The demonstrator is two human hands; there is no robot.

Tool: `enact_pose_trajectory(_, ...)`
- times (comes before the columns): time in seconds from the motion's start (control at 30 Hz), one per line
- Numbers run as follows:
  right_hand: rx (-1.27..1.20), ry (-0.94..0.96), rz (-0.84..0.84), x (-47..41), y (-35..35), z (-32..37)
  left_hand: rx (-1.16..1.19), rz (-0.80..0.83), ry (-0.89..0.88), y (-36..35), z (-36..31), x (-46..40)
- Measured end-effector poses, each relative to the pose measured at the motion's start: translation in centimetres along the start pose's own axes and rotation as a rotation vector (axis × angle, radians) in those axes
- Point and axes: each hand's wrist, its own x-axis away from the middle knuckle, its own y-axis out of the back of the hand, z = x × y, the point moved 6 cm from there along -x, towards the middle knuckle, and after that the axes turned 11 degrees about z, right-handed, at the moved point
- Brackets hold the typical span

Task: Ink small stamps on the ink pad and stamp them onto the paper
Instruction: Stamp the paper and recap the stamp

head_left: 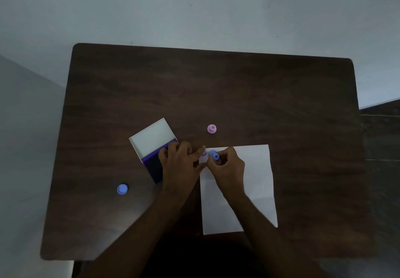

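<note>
On the dark tabletop (259,95) a white paper (255,191) lies nearest, with a blue cap (122,189) well off to its left. At the paper's far left corner the right hand (227,167) pinches a blue stamp (214,155) in curled fingers, beside a purple print (204,153), while the left hand (180,163) rests with relaxed fingers on the open ink pad (154,163), one fingertip reaching the paper's corner. Farther back stands a pink stamp (212,129), apart from the paper.

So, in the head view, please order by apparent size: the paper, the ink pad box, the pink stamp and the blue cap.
1. paper, clearly largest.
2. ink pad box.
3. blue cap and pink stamp look alike, so I do not rank them.
</note>
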Motion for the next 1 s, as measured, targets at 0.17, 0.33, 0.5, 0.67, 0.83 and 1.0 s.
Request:
enact_pose_trajectory(0.17,0.011,-0.031,0.010,-0.3,-0.3,-0.4,0.041,0.051,0.060,-0.8,0.6,-0.9)
enact_pose_trajectory(0.33,0.022,-0.103,0.064,-0.7,-0.9,-1.2,0.041,0.033,0.080,-0.7,0.7,-1.0)
enact_pose_trajectory(0.5,0.035,-0.094,0.067,-0.8,-1.0,-1.0,0.035,0.040,0.087,-0.7,0.7,-1.1)
enact_pose_trajectory(0.67,0.036,-0.120,0.092,-1.0,-1.0,-1.0,0.037,0.034,0.089,-0.5,0.7,-1.1)
enact_pose_trajectory(0.83,0.052,-0.113,0.092,-1.2,-1.0,-0.3,0.037,0.074,0.088,-0.7,0.7,-1.2)
enact_pose_trajectory(1.0,0.217,-0.099,0.093,-1.5,-0.8,1.7,-0.038,0.053,0.056,-0.4,0.2,-1.0)
